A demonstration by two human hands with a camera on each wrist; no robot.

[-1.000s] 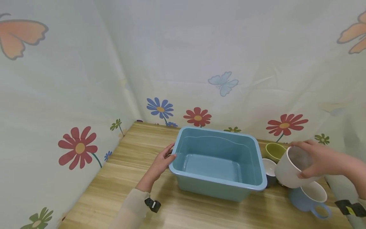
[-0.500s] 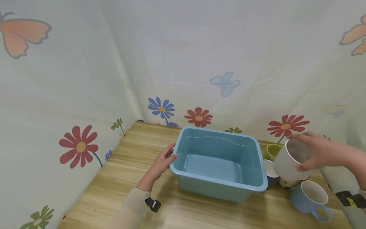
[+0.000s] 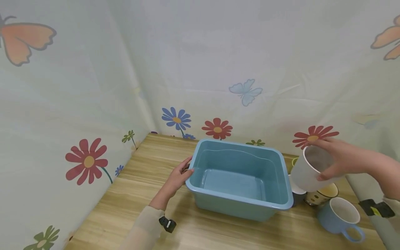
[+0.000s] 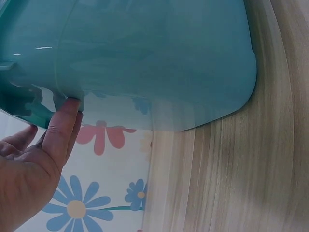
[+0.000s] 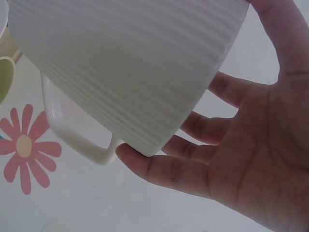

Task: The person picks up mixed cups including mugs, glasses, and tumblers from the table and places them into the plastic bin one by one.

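Observation:
A blue plastic tub [image 3: 231, 198] stands on the table, nothing visible inside. My left hand [image 3: 176, 178] grips its left rim, thumb over the edge; in the left wrist view the fingers [image 4: 63, 128] reach the tub's outer side [image 4: 145, 58]. Right of the tub, my right hand [image 3: 347, 161] holds a white mug [image 3: 304, 173] tilted, above the other cups. The right wrist view shows the mug's ribbed side [image 5: 125, 63] and its handle [image 5: 77, 140], with fingers and thumb [image 5: 241, 130] spread around its body.
Close to the tub's right side stand a dark cup with a white inside [image 3: 298, 197], a patterned cup [image 3: 318, 197], a green cup [image 3: 294, 161] and a blue mug [image 3: 334, 218]. A flowered curtain [image 3: 193, 69] hangs behind the wooden table [image 3: 125, 194].
My right hand has lifted the white mug up and to the left, toward the tub, uncovering the patterned cup beneath. My left hand keeps its hold on the rim.

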